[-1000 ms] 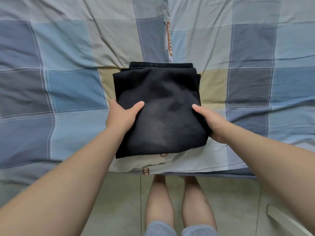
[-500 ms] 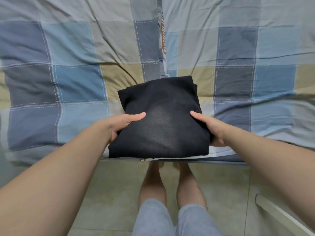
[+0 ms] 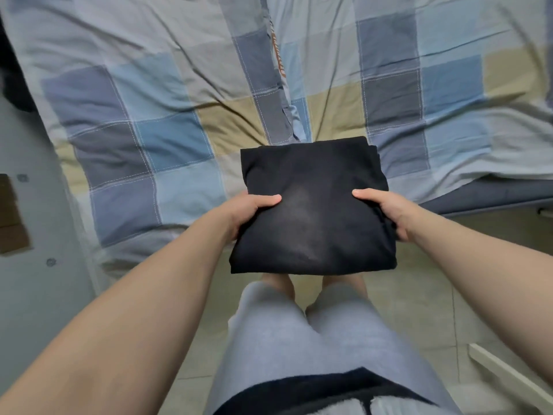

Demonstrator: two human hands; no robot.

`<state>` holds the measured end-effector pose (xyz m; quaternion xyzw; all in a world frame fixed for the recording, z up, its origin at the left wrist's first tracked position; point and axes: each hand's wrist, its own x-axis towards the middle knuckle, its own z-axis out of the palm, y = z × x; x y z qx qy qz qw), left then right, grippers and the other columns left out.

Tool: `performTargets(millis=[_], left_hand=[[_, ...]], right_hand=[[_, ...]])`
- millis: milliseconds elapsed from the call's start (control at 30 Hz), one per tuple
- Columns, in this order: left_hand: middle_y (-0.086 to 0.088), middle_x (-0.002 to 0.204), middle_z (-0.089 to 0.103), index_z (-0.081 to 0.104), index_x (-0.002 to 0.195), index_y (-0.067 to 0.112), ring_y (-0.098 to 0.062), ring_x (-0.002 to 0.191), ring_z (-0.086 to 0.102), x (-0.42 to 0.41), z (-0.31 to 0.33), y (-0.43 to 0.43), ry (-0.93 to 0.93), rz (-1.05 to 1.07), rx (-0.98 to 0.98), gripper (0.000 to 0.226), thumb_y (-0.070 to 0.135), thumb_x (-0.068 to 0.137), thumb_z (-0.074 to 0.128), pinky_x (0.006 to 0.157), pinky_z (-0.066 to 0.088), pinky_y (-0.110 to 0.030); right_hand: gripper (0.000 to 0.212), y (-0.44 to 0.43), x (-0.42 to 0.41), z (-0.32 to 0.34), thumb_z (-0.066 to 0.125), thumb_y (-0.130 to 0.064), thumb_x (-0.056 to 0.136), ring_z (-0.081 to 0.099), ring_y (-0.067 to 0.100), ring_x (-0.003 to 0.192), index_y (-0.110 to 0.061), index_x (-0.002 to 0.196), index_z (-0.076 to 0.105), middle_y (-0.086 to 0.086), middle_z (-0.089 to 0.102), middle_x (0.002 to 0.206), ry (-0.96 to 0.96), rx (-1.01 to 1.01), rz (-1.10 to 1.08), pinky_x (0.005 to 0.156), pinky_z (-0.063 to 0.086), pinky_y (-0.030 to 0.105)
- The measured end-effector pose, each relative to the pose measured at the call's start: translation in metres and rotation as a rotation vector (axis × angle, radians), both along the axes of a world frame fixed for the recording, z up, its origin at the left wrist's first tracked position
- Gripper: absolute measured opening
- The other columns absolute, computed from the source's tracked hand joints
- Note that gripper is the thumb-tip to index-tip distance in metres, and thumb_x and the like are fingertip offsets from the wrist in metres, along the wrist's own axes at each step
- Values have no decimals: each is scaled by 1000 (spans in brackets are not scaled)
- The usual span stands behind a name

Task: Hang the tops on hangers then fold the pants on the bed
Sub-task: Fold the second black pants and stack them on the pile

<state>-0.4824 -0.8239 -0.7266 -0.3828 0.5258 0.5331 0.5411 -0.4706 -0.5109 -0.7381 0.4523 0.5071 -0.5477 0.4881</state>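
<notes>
A folded black pair of pants (image 3: pixel 314 205) forms a flat square bundle held in the air, over the bed's near edge and the floor. My left hand (image 3: pixel 248 212) grips its left side, thumb on top and fingers hidden underneath. My right hand (image 3: pixel 386 211) grips the right side the same way. The bed (image 3: pixel 179 115) with a blue, grey and tan checked cover fills the upper part of the view. No tops or hangers are in view.
A pale cabinet or wall face (image 3: pixel 33 265) with a brown panel stands at the left of the bed. Beige tiled floor (image 3: pixel 419 295) lies below, with my legs in grey shorts. A white bar (image 3: pixel 508 375) crosses the lower right corner.
Both hands have lifted the folded pants off the bed and drawn them toward my body. The view has pulled back from the bed.
</notes>
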Motion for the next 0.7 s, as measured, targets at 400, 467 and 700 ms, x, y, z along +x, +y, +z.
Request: performTargets(millis=[400, 467, 700], left_hand=[[18, 109, 75, 67, 120, 32, -7, 101, 71, -3, 167, 45, 616, -21, -115, 58, 57, 69, 80, 88, 54, -29], [21, 104, 75, 68, 113, 34, -3, 96, 72, -7, 186, 74, 668, -69, -70, 50, 57, 70, 79, 84, 54, -26], [19, 102, 76, 67, 119, 35, -8, 96, 73, 0, 253, 206, 781, -325, 168, 52, 58, 74, 79, 83, 56, -29]], right_hand=[[45, 2, 56, 227, 82, -22, 80, 74, 24, 99, -18, 122, 66, 2, 76, 110, 565, 275, -430, 80, 59, 36], [40, 20, 69, 256, 82, -20, 80, 74, 26, 99, -17, 117, 68, 4, 77, 109, 627, 347, -503, 86, 59, 40], [29, 99, 161, 341, 82, -15, 80, 76, 22, 91, -20, 106, 71, 0, 78, 99, 762, 596, -787, 71, 61, 33]])
